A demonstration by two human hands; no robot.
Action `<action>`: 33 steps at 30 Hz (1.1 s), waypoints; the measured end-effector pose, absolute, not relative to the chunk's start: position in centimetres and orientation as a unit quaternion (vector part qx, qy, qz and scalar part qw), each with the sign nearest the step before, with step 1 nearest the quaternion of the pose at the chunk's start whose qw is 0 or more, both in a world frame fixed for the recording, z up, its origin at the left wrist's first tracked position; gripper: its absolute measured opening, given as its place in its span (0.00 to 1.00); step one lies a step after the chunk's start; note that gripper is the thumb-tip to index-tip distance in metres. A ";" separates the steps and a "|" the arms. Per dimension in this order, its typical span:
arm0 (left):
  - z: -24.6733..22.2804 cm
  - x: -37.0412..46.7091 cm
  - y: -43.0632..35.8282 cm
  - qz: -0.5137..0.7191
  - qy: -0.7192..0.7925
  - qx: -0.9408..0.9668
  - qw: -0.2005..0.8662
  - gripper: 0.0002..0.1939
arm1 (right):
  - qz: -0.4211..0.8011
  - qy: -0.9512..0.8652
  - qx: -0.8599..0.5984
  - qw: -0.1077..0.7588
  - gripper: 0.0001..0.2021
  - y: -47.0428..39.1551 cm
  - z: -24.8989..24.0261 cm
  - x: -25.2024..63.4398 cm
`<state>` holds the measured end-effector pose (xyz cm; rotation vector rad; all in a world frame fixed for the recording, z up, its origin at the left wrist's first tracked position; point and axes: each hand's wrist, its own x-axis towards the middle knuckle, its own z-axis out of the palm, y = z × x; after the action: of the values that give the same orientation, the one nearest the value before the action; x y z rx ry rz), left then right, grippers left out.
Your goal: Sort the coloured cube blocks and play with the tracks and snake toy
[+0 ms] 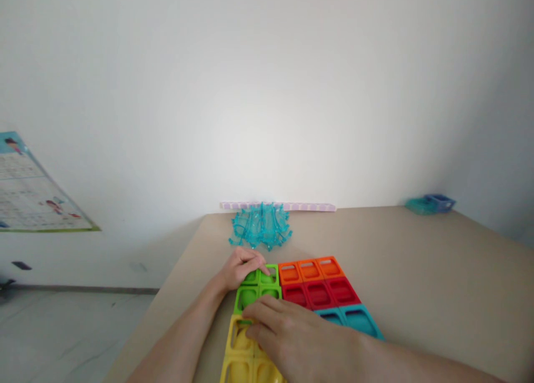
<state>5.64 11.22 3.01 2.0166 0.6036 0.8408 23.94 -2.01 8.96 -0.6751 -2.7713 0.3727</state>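
Observation:
Square, hollow plastic blocks lie side by side on the table in one flat sheet. They form colour groups: green blocks (249, 297), yellow blocks (238, 366), orange blocks (309, 269), red blocks (319, 294) and blue blocks (361, 320). My left hand (242, 267) is curled over the far left corner, its fingers gripping the green blocks there. Nearer to me, my right hand (287, 330) reaches in from the right, with bent fingertips on a yellow block beside the green row. That hand covers the middle of the sheet, and its lower fingers are hidden.
Behind the blocks stands a clear turquoise plastic piece (262, 226) with spiky edges. A pale purple strip (308, 207) runs along the wall. At the far right corner sit a blue basket (440, 203) and a green item (420, 206). The table's left edge drops to the floor.

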 end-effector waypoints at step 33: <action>4.3 3.6 12.0 0.283 0.245 0.819 0.435 0.14 | 0.197 -0.948 -0.215 0.126 0.34 -0.8 9.8 26.3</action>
<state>3.60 11.95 4.31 2.0387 0.6090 0.7040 26.30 -0.84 9.80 -0.6248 -2.7619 0.5740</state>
